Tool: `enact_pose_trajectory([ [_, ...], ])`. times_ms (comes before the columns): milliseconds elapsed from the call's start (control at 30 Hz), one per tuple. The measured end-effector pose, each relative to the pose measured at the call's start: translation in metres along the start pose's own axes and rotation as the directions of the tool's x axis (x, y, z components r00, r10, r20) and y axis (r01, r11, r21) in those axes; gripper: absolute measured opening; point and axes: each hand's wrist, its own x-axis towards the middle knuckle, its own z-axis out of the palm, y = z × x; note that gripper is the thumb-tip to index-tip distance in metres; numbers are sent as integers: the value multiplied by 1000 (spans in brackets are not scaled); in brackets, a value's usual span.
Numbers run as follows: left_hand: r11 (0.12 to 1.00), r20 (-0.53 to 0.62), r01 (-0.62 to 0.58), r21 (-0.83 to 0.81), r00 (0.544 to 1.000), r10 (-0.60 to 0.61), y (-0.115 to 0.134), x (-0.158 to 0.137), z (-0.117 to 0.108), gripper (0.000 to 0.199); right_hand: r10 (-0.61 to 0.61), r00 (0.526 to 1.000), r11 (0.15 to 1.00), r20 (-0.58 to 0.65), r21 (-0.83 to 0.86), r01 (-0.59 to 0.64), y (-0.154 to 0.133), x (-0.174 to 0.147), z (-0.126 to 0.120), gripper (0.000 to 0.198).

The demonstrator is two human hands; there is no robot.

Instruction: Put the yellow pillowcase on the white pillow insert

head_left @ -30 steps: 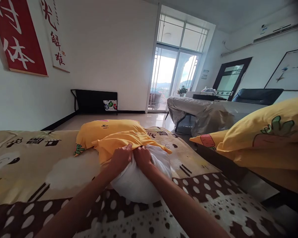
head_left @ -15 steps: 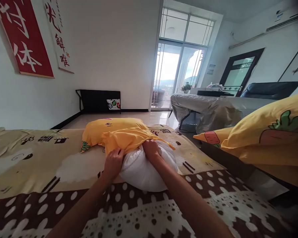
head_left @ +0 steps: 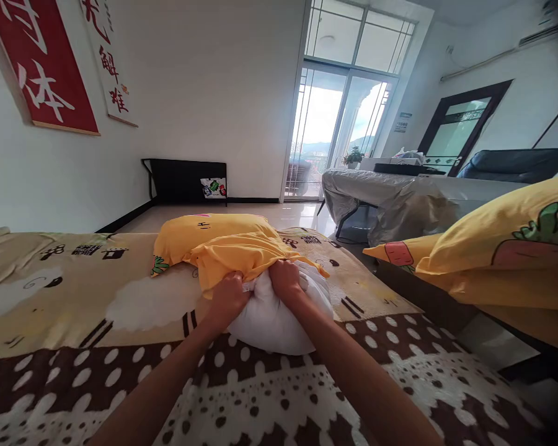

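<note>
A yellow pillowcase (head_left: 223, 248) with a carrot-leaf print lies on the patterned blanket (head_left: 144, 310), covering the far part of a white pillow (head_left: 279, 325). The pillow's near end bulges out of the case toward me. My left hand (head_left: 231, 298) is closed on the left side of the case's bunched opening, where yellow and white cloth meet. My right hand (head_left: 286, 279) grips the opening's edge farther right, knuckles up, above the white pillow. Both sets of fingertips are hidden in the folds.
More yellow pillows (head_left: 506, 254) with carrot prints are stacked at the right, beyond the bed's edge. A plastic-covered table (head_left: 390, 198) stands behind them, near a glass sliding door (head_left: 325, 130). A black folded frame (head_left: 186, 181) leans against the far wall.
My left hand has moved right along the case's opening, closer to my right hand. My right hand keeps its grip. The view has shifted slightly.
</note>
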Motion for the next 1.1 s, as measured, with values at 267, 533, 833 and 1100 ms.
enact_pose_trajectory([
  [267,981,-109,173,-81,977,-182,-13,1,24,32,-87,990,996,-111,-10,86,2,-52,-18,32],
  [533,963,-173,187,-196,960,-222,-12,6,20,22,-353,935,935,-18,-51,352,-10,-94,-4,76],
  [833,993,-201,19,-116,979,-42,1,-21,31,10,-290,945,948,-150,-180,262,-16,-47,19,32],
  [1100,967,-184,-241,-78,957,224,-20,-47,29,35,-185,972,972,-147,-172,159,16,-39,15,30],
])
